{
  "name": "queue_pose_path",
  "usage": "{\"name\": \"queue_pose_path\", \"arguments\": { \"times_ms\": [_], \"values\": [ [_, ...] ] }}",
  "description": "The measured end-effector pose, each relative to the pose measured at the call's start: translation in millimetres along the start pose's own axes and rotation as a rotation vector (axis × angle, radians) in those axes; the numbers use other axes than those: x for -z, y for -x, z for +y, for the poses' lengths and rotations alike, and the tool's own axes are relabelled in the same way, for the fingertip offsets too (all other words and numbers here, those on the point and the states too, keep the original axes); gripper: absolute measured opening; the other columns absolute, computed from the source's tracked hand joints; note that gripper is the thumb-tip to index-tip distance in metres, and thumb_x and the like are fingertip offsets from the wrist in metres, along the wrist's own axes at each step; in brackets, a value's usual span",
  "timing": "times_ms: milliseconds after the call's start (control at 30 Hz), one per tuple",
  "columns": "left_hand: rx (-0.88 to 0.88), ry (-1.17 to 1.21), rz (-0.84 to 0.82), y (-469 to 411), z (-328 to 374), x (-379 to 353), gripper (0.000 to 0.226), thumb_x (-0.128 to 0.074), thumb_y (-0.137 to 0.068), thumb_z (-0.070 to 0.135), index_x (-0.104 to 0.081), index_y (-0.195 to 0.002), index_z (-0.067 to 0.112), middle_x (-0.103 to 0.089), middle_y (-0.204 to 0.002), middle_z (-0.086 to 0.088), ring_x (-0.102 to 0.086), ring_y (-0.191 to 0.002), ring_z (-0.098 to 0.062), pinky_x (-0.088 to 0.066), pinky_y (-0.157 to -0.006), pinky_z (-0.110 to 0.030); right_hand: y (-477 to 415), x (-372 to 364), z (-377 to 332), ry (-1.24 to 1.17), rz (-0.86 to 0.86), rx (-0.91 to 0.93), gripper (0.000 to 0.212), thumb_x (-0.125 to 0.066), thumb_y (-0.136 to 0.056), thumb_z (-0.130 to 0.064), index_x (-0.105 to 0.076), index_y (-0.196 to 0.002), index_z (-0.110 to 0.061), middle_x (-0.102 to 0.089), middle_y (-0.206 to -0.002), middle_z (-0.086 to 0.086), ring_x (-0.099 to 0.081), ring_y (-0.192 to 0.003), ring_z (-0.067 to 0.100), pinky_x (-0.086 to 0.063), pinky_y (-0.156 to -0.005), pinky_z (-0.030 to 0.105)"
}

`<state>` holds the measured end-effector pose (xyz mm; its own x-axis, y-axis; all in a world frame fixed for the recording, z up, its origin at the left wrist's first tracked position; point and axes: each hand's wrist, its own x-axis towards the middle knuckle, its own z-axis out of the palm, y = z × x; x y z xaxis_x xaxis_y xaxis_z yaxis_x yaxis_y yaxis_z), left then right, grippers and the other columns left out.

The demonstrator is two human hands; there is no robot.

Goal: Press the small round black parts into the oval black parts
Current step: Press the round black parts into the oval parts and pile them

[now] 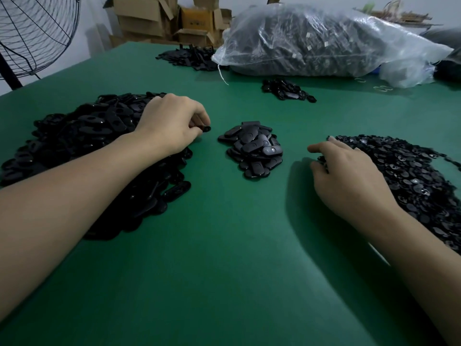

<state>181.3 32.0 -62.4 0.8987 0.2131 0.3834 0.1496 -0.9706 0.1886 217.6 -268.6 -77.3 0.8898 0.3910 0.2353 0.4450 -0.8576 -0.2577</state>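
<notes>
Beyond the middle pile (252, 151), plastic bag (324, 38), cardboard boxes (149, 18), fan (35, 33)

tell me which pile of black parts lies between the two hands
The small middle pile; the left hand is over the left pile, the right hand on the right pile.

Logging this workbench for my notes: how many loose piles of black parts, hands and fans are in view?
Piles of black parts: 5
Hands: 2 (left hand pinching a black part, right hand)
Fan: 1
Total: 8
</notes>
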Motion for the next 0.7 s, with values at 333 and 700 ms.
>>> {"name": "queue_pose_path", "arguments": {
  "times_ms": [333,700],
  "values": [
    [0.049,0.141,-0.022,7.1,18.1,9.8,0.027,-0.082,-0.085,0.022,-0.079,-0.110,0.029,-0.074,-0.099,0.007,-0.069,-0.085,-0.013,-0.058,-0.088,-0.033,-5.1,-6.1,6.8,0.173,-0.076,-0.024,0.034,-0.046,-0.104,-0.032,-0.063,-0.124,-0.010,-0.053,-0.140,0.007,-0.036,-0.145,0.025,-0.019,-0.122,0.054],
    [0.351,1.266,-0.458,97.8,79.0,14.4,0.037,-0.084,-0.075,0.018,-0.078,-0.112,0.023,-0.080,-0.102,-0.001,-0.078,-0.092,-0.018,-0.060,-0.086,-0.024,-5.7,-3.0,6.5,0.133,0.027,0.089,0.025,-0.054,-0.101,-0.018,-0.075,-0.115,-0.022,-0.067,-0.122,-0.001,-0.051,-0.127,0.025,-0.025,-0.117,0.052]
  ]
}}
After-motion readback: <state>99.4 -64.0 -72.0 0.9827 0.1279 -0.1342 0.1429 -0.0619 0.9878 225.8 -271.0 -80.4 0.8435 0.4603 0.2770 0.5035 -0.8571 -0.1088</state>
